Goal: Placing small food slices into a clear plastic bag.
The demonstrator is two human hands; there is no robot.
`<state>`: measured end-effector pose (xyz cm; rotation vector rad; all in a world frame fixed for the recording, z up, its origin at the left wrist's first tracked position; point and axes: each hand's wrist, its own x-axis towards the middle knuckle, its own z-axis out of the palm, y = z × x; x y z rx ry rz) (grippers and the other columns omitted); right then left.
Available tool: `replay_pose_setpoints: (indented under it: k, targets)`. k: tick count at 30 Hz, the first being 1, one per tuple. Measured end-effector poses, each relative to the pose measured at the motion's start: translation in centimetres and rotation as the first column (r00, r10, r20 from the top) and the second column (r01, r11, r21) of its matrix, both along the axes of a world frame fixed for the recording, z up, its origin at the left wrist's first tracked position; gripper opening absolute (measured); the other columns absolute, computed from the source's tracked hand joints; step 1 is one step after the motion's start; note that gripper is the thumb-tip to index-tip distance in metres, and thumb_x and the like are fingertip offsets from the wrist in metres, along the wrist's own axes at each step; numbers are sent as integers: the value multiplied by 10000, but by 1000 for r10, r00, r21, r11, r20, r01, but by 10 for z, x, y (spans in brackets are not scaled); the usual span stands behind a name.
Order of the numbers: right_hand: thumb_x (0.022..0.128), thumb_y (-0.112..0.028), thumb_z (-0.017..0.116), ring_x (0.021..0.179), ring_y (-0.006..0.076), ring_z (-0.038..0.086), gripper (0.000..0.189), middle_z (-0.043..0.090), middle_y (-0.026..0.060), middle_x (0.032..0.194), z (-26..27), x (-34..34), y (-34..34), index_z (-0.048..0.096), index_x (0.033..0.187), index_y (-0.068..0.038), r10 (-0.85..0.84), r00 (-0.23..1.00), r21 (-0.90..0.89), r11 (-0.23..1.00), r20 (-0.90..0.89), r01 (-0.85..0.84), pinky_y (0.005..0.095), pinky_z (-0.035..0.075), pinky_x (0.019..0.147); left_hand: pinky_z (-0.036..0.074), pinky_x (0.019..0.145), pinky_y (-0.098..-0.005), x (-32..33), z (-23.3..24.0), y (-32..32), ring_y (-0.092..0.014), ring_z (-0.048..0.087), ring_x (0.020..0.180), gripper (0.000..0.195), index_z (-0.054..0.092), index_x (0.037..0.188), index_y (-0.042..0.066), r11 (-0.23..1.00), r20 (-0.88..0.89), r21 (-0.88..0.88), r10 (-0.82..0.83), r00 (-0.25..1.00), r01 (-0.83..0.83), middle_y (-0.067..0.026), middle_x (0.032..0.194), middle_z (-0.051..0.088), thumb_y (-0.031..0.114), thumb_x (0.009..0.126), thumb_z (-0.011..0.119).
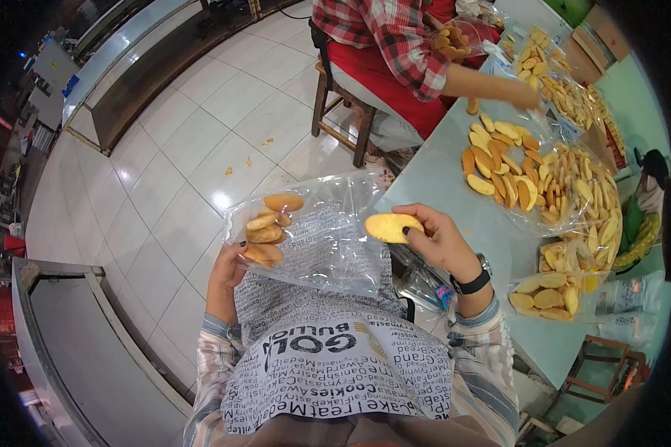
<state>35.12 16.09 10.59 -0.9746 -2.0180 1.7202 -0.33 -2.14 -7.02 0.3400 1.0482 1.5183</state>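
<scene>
My left hand (230,267) grips the lower left end of a clear plastic bag (330,240), spread above my lap. Several oval, golden-brown biscuits (264,233) lie inside it, bunched toward the left end. Between the thumb and fingers of my right hand (433,237) is one flat oval biscuit (388,228), its pale yellow face turned up. This biscuit is just off the bag's right end. A printed apron (335,357) covers my front and lap beneath the bag.
To my right, a table (497,262) bears a loose pile of biscuits (503,162) on plastic and filled bags (548,296). A seated co-worker's arm (481,86) reaches over its far end. A wooden stool (344,120) supports that person. A grey-topped counter (106,341) stands at my left.
</scene>
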Motion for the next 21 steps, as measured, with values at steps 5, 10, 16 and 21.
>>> replay_pose_setpoints:
  k: [5, 10, 16, 21]
  targets:
    - [787, -85, 550, 864, 307, 569, 341, 594, 158, 988, 24, -14, -11, 536, 1120, -15, 185, 938, 589, 738, 292, -329, 357, 457, 748, 471, 867, -379, -1, -4, 1, -279, 583, 981, 473, 449, 1184, -59, 999, -4, -9, -40, 999, 40, -159, 1087, 575, 154, 775, 556]
    - [748, -63, 536, 1040, 258, 513, 318, 564, 117, 1093, 18, -16, -9, 550, 1065, -45, 255, 812, 749, 313, 526, -584, 385, 405, 876, 471, 820, -348, 3, 0, 5, -221, 592, 913, 430, 479, 1149, 10, 996, 81, -56, -69, 994, 74, -92, 1028, 592, 99, 745, 596]
    - [749, -58, 542, 970, 265, 534, 358, 573, 115, 989, 8, -28, -13, 535, 1107, -66, 303, 859, 836, 249, 412, -489, 398, 425, 831, 458, 832, -340, 19, 16, 10, -212, 581, 930, 509, 440, 1202, 26, 995, 75, -32, -94, 993, 97, -80, 1047, 577, 78, 725, 610]
    - [766, -60, 574, 924, 299, 570, 403, 572, 168, 1023, -23, -38, -28, 497, 1161, -55, 432, 745, 468, 588, 508, -660, 385, 453, 811, 414, 887, -314, 42, 42, 16, -194, 517, 1027, 641, 360, 1291, 35, 981, -25, -61, -184, 983, 183, -80, 1135, 520, 62, 706, 621]
